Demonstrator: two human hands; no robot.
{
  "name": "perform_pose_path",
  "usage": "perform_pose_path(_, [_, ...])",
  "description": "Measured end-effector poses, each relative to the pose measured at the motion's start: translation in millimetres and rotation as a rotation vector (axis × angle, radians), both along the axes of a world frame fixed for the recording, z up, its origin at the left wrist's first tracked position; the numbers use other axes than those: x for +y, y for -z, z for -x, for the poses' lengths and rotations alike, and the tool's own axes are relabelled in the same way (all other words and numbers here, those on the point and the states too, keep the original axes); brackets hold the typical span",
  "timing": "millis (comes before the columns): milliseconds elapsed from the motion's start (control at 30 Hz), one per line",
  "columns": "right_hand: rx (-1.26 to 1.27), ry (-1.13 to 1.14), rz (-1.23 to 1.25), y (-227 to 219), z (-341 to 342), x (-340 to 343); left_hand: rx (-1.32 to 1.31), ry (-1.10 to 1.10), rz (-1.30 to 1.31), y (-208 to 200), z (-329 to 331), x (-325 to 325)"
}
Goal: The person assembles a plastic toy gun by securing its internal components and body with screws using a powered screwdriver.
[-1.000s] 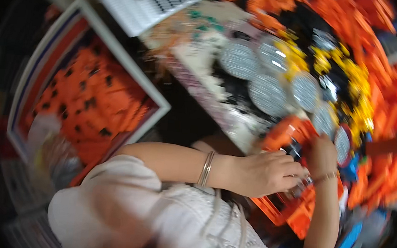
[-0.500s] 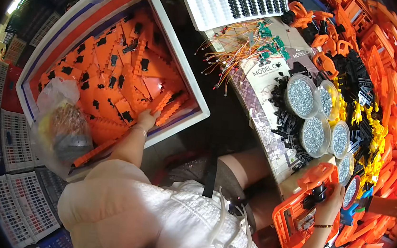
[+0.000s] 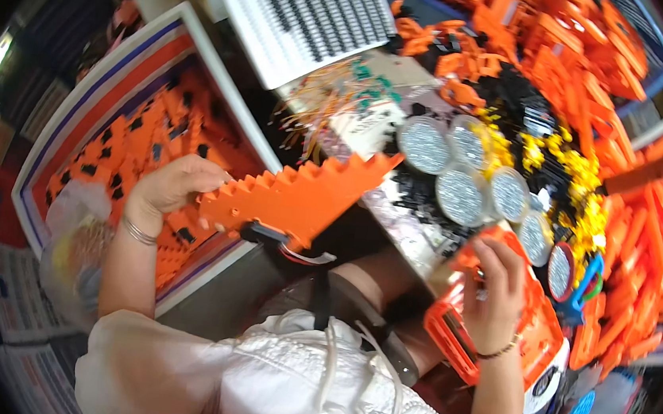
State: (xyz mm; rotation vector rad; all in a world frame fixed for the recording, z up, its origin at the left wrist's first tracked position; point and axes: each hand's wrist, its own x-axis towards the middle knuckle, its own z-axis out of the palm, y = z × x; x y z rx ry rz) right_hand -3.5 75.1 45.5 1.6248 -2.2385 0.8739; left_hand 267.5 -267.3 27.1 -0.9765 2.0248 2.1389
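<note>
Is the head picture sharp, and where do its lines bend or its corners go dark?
Head view: mostly sharp in the middle, where the left hand grips the orange toothed part; the white box edges bow outward; the rim blurs and the corners go black.

Your left hand [image 3: 169,189], which half a second ago reached into the box of orange parts [image 3: 126,139], has come out gripping a large orange toothed piece [image 3: 300,200], now held over your lap between box and bench [image 3: 417,231].

Assembly workshop: heaped orange plastic parts [image 3: 570,54], parts box [image 3: 139,133].
</note>
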Motion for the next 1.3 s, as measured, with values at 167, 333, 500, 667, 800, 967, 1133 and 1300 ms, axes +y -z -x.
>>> perform_pose_path(167, [0.632,-0.084,0.274,-28.0,-7.3,11.0,0.223,0.433,-0.635,0.3,126.8,76.4])
perform_pose_path(333, [0.56,0.339,-0.006,-75.7,17.1,82.5,0.687,0.213,0.445,-35.5,221.3,159.2])
perform_pose_path(500, [0.563,0.311,-0.182,-100.5,9.6,115.5,1.663,0.72,1.096,-107.9,200.9,235.6])
perform_pose_path(667, [0.41,0.249,-0.138,-90.9,6.0,138.6,1.3,0.812,0.854,-91.6,233.6,235.4])
perform_pose_path(800, [0.238,0.288,0.03,-51.7,11.8,150.0,1.172,0.71,0.853,-50.7,227.6,227.0])
perform_pose_path(967, [0.249,0.617,-0.147,-19.6,-20.0,157.3,0.952,0.302,0.761,-38.3,191.1,193.6])
perform_pose_path(1133, [-0.316,0.603,-0.407,10.9,-14.6,167.8,0.92,0.515,0.846,-59.8,177.1,187.8])
perform_pose_path(1300, [-0.451,0.547,-0.134,20.0,-8.2,166.3,0.907,0.731,0.921,-67.4,186.2,207.5])
